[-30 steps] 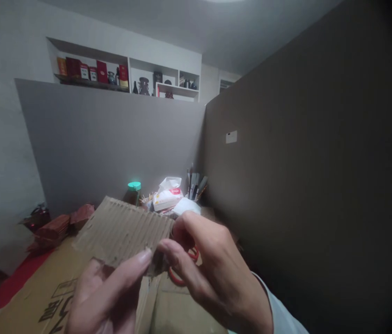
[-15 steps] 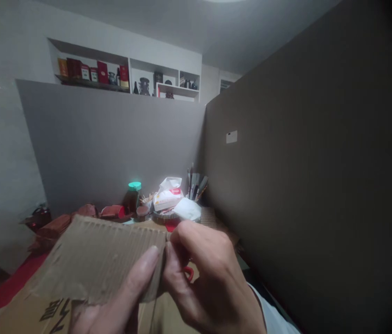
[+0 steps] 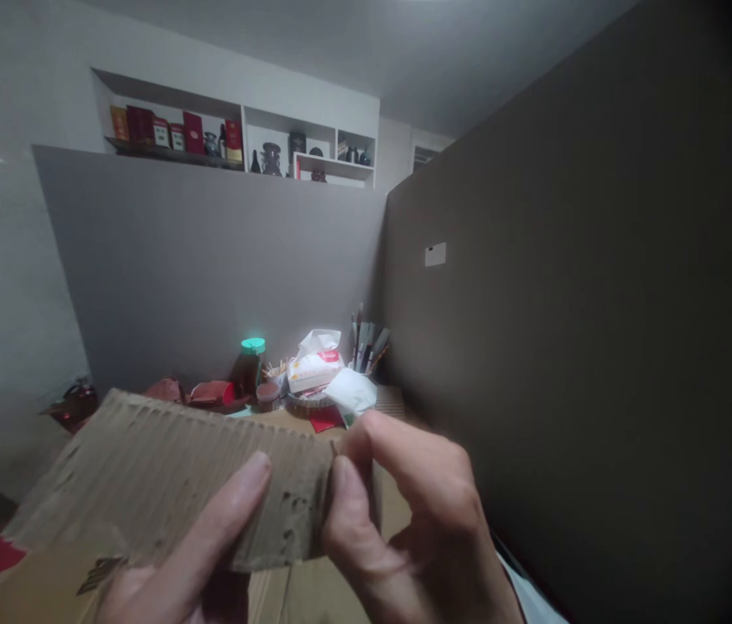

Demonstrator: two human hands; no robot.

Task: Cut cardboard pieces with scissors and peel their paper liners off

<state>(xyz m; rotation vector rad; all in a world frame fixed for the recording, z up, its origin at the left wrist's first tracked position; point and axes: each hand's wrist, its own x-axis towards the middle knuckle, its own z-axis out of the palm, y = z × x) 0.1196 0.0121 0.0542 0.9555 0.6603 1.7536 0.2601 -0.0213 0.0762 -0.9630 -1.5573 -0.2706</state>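
Observation:
A piece of corrugated cardboard (image 3: 164, 468), its ridges showing, is held up in front of me, tilted. My left hand (image 3: 190, 555) grips it from below, thumb laid across the ridged face and the other fingers hidden behind. At the cardboard's right edge, my right hand (image 3: 417, 511) pinches the border between thumb and bent forefinger. Small dark holes mark the face near that edge. Under both hands lies a larger brown cardboard sheet (image 3: 320, 594) with dark printed characters at its left.
Behind stand a green-lidded jar (image 3: 252, 360), a tissue pack (image 3: 314, 371), a white crumpled tissue (image 3: 351, 392) and a holder of brushes (image 3: 369, 342). A red packet (image 3: 325, 421) lies nearby. Grey partitions (image 3: 229, 260) rise at the back and right.
The corrugated cardboard has shifted left under the right hand, showing more of its face with small holes. My right hand has moved slightly right; the red ring-shaped thing beneath it is now hidden.

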